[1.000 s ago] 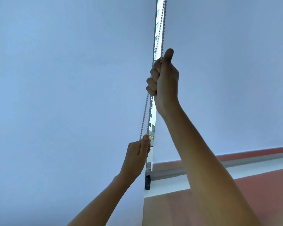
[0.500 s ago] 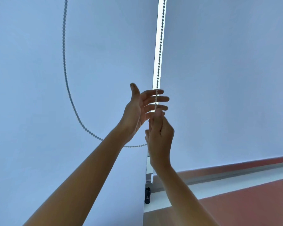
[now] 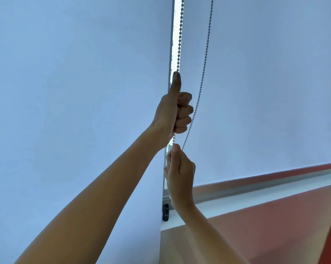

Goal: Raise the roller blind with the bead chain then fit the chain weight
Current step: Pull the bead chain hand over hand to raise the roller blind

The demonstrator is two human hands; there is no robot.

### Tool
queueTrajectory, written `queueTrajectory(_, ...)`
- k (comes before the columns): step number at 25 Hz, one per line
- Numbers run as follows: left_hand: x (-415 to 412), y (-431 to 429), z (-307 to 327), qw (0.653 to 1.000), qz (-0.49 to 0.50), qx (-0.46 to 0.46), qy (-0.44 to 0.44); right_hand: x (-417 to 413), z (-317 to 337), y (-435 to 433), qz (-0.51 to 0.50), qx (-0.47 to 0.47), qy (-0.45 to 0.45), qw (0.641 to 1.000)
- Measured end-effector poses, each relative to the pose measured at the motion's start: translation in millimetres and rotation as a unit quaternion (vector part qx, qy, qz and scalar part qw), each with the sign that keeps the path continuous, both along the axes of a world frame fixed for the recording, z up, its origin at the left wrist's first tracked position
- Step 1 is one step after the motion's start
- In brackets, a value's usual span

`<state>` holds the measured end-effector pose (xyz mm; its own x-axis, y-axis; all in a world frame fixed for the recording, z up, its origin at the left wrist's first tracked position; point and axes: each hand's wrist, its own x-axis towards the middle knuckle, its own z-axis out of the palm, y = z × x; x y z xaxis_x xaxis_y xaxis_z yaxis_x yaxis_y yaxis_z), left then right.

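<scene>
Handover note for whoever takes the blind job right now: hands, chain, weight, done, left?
Left hand: fist shut on the bead chain at the gap between the two blinds, thumb up along it.
Right hand: just below, pinching the chain where the second strand comes down.
Right roller blind: bottom edge sits just above the sill, barely raised.
Chain weight: black, standing on the sill, not fitted.
Left: raise the blind, then fit the weight.

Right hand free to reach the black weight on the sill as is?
Probably not yet: the right hand is pinching the chain. The weight stands just below it on the sill, nothing between them.
</scene>
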<state>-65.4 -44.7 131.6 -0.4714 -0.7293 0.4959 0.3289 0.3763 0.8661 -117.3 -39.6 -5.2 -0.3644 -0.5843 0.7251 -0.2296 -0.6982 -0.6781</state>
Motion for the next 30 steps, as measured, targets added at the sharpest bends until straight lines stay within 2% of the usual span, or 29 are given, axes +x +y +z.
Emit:
queueTrajectory(3,-8,4,-4,0.991,0.113,-0.07,0.036,-2,6,1,0.048,0.019,-0.01,0.999)
queueTrajectory(6,-7,0,-6,0.98,0.159,-0.103,0.056,-5,9,0,0.084,0.043,0.006,0.995)
queueTrajectory(9,2,-5,-9,0.975,0.185,-0.111,0.058,-14,16,0,0.09,0.025,0.021,0.995)
queueTrajectory(16,5,-6,-23,0.963,0.215,-0.149,0.06,-26,71,-2,0.116,-0.039,-0.054,0.991)
queueTrajectory(20,7,-8,-66,0.974,0.197,-0.106,0.027,-32,88,-2,0.145,-0.056,-0.067,0.986)
queueTrajectory(23,9,-9,-111,0.979,0.187,-0.082,-0.015,-29,91,-2,0.19,-0.033,-0.078,0.978)
queueTrajectory(25,9,-7,-139,0.98,0.178,-0.073,-0.042,-27,94,-2,0.275,-0.007,-0.078,0.958)
queueTrajectory(28,11,-10,-160,0.967,0.216,-0.096,-0.09,-24,112,3,0.453,0.051,-0.056,0.888)
queueTrajectory(30,13,-12,-160,0.959,0.239,-0.11,-0.108,-22,134,5,0.5,0.084,-0.045,0.861)
